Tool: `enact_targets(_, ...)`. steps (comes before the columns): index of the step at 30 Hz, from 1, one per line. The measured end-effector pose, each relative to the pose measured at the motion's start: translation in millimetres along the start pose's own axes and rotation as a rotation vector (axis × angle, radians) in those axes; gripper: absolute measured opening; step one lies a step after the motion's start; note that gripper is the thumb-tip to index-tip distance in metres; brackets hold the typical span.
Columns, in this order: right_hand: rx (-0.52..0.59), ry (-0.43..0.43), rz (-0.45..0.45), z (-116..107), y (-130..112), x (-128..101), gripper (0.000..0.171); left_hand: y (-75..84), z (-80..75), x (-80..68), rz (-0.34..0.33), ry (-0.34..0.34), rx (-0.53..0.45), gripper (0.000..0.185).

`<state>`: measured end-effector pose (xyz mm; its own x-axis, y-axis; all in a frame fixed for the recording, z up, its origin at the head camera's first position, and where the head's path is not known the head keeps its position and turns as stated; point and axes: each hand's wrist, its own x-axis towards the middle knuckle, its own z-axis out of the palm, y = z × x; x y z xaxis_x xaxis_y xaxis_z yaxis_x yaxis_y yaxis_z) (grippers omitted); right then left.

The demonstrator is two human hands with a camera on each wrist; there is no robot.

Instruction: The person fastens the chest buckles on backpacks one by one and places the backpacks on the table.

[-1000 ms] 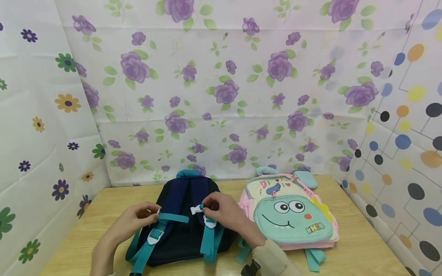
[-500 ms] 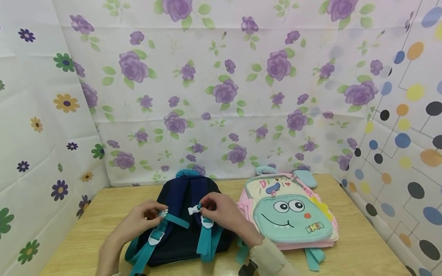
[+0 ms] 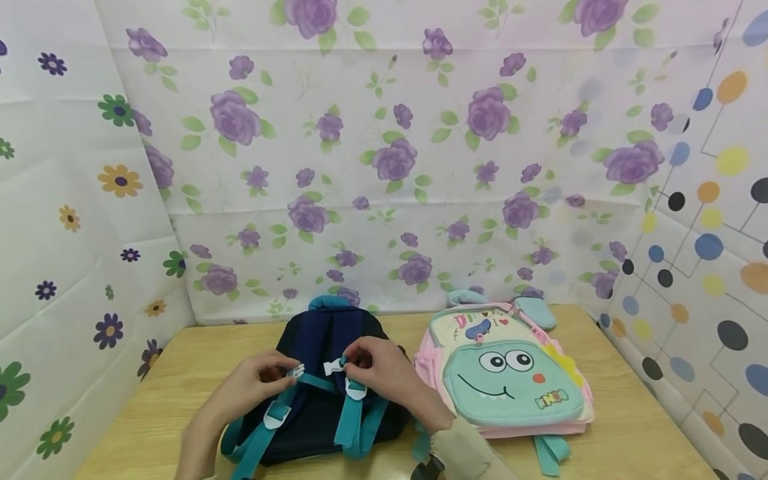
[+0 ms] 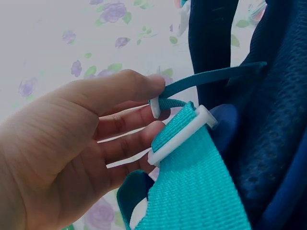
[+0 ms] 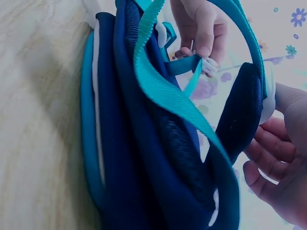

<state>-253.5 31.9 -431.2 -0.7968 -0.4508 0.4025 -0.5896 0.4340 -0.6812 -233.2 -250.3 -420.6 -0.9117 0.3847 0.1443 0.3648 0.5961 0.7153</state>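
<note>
So the navy backpack [image 3: 324,387] is lying strap-side up on the tabletop [image 3: 630,427], roughly in the middle toward the near edge. The left hand [image 3: 258,380] is pinching one white clip half [image 3: 297,371] on the teal chest strap [image 3: 318,382], and the right hand [image 3: 378,370] is pinching the other clip half [image 3: 333,367], with a small gap between them. I'd guess the webbing is soft and floppy, so the stiff plastic clip ends are the best places to grip. A pink monster backpack [image 3: 510,380] sits just beside it on the right, not really in the way.
</note>
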Motion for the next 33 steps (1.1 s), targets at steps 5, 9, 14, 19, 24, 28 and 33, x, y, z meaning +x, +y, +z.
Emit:
enact_targets(5, 0.004, -0.01, 0.006, 3.9, 0.4, -0.8, 0.012, 0.4, 4.5, 2.0, 0.033, -0.028, -0.008, 0.023)
enact_targets(9, -0.004, 0.0, -0.005, 4.1, -0.1, -0.7, 0.012, -1.2, 6.5, 2.2, 0.03, -0.039, -0.016, 0.023)
enact_targets(14, -0.003, 0.002, -0.011, 3.4, -1.1, 0.9, 0.012, -2.5, 7.3, 2.5, 0.024, -0.042, -0.014, 0.025)
enact_targets(19, 0.012, -0.01, -0.004, 6.1, 1.6, 0.2, 0.012, -0.7, 5.5, 4.6, 0.048, -0.047, -0.011, 0.023)
enact_targets(24, -0.01, 0.009, -0.027, 6.8, 1.9, 3.9, 0.013, 3.6, 2.1, 8.6, 0.089, -0.032, 0.016, 0.022)
enact_targets(28, -0.019, 0.008, -0.027, 6.5, -1.1, 5.1, 0.013, 3.5, 3.6, 8.2, 0.097, -0.033, 0.028, 0.022)
enact_targets(33, -0.019, -0.005, -0.033, 10.6, -2.6, 5.1, 0.012, 2.9, 7.9, 6.4, 0.09, -0.046, 0.021, 0.022)
